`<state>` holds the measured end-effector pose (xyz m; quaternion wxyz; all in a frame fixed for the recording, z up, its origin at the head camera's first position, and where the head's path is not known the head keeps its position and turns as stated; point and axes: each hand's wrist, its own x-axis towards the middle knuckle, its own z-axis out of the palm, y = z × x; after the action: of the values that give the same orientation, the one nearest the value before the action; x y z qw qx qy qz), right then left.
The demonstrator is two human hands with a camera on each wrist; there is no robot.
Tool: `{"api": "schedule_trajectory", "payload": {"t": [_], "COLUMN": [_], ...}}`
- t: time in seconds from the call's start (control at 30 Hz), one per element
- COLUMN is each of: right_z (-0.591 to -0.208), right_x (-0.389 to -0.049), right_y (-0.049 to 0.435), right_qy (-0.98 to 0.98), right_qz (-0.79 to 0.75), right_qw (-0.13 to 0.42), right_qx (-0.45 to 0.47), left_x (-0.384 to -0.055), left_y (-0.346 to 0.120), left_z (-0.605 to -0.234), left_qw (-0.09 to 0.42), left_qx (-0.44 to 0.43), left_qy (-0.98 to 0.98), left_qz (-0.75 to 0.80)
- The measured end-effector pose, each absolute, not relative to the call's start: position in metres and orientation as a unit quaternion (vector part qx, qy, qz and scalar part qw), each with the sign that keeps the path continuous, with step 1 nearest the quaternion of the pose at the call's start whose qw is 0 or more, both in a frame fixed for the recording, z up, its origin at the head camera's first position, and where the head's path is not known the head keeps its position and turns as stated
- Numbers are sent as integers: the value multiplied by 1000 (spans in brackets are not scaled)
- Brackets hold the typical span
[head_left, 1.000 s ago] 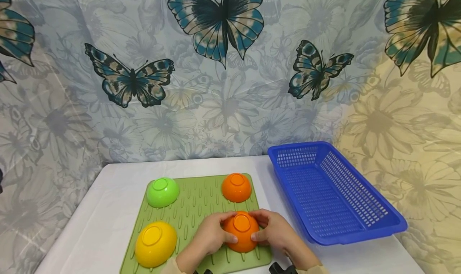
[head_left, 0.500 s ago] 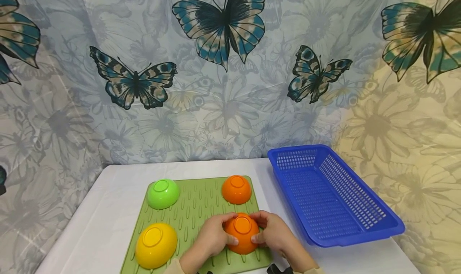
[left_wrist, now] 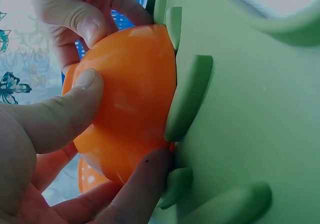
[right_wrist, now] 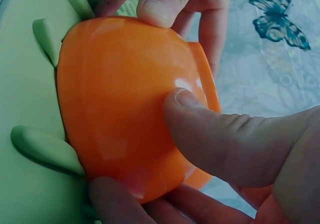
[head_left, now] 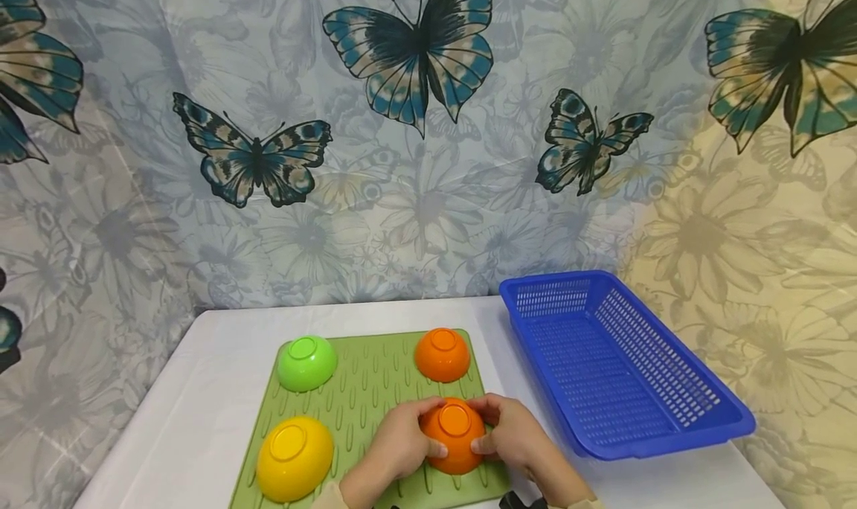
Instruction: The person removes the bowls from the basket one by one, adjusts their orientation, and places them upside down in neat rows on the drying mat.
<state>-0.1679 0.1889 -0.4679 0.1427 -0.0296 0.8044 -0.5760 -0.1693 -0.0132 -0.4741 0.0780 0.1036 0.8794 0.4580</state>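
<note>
An orange bowl (head_left: 456,449) lies upside down near the front right corner of a green ridged mat (head_left: 375,390). My left hand (head_left: 402,438) grips its left side, thumb on the near wall and fingers round the far side. On the opposite side my right hand (head_left: 512,434) holds it the same way. Both wrist views show the orange bowl (left_wrist: 132,94) with its rim down against the mat's ridges (right_wrist: 45,149). Behind it sits a second orange bowl (head_left: 442,360), also overturned.
At the mat's left side are an upturned yellow bowl (head_left: 294,468) in front and a light green bowl (head_left: 308,371) behind. A blue perforated basket (head_left: 542,390) stands right of the mat on the white table (head_left: 167,420). A butterfly-print cloth (head_left: 428,226) hangs behind.
The head view has shifted slightly, so everything appears a little lower. Both hands keep their hold on the front orange bowl, which stays in place on the mat.
</note>
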Motion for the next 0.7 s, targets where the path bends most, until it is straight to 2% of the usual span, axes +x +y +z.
{"api": "schedule_trajectory", "payload": {"t": [0.7], "right_z": [-462], "right_x": [-165], "right_y": [192], "right_qy": [812], "right_qz": [-562], "right_qw": [147], "right_qx": [-53], "left_x": [-166], "left_y": [-6], "left_z": [-467], "left_qw": [78], "left_qx": [122], "left_qy": [899], "left_qz": [413]}}
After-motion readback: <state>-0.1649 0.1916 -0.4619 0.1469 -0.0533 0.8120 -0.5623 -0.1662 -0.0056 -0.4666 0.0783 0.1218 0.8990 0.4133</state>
